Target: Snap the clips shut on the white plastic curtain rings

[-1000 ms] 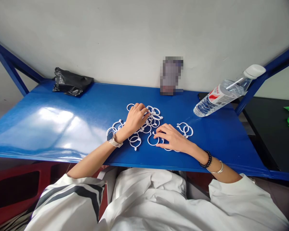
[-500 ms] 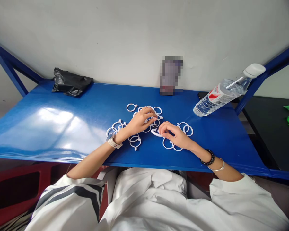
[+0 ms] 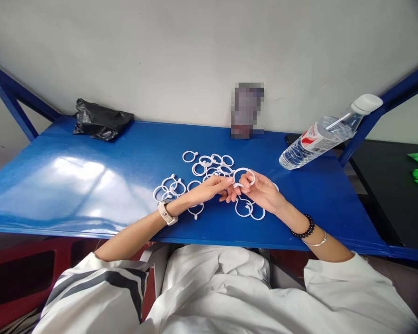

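Observation:
A white plastic ring with a small knob is raised above the table between my two hands. My right hand grips its right side with thumb and fingers, some of them showing through the ring. At its lower left, by the knob, the thumb and fingers of my left hand pinch it. Just beyond my left hand lies a loose pile of similar rings. A few overlapping rings are left of my left wrist, and two more rings lie below my right hand. My forearm and hands partly cover other rings.
The blue tabletop meets a pale wall. A clear bottle leans in view at the right, a black plastic bag lies at back left, and a blurred-out upright object stands against the wall. Blue frame bars rise at the sides.
My left hand has come down and right from the pile to meet my right hand. The right hand has lifted and turned the ring so that its loop now faces me.

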### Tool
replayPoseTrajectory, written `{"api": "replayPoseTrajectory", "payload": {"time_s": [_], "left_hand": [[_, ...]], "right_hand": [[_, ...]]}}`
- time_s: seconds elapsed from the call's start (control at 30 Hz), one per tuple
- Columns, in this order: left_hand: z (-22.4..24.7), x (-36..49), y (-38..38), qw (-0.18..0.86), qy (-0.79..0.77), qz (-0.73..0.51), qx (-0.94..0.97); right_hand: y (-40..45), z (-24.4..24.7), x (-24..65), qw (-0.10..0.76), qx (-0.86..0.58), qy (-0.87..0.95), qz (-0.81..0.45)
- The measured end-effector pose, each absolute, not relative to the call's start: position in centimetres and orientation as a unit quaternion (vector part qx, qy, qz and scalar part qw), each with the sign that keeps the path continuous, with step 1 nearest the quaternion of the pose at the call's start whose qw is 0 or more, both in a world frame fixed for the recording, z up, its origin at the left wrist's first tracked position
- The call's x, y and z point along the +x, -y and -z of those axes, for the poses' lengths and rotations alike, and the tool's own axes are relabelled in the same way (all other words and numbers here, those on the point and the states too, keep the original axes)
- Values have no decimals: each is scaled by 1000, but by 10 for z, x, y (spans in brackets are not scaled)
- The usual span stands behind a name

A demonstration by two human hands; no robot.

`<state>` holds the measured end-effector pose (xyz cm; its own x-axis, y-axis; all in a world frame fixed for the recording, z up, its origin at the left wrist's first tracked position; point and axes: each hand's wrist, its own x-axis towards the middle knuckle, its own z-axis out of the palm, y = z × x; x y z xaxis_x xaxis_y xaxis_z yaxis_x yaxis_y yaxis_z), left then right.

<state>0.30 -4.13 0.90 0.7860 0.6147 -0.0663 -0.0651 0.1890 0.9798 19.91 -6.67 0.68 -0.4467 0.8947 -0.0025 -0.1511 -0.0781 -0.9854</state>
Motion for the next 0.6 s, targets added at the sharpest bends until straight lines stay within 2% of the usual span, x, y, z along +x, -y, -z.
{"api": "replayPoseTrajectory", "payload": {"time_s": [0.2,0.37,0.5,0.6], "left_hand": [[-6,3,47,798,-198,-245,514],[-10,1,47,786,-221,-286,502],[-13,-7,42,719,-262,-322,558],[-15,-14,36,656,-282,-343,610]], "right_hand": [[66,-7,201,384,-354,562,-642],[67,-12,201,400,-352,553,-640],[63,-15,206,399,-414,606,-550],[60,-15,211,322,-455,718,-417]]}}
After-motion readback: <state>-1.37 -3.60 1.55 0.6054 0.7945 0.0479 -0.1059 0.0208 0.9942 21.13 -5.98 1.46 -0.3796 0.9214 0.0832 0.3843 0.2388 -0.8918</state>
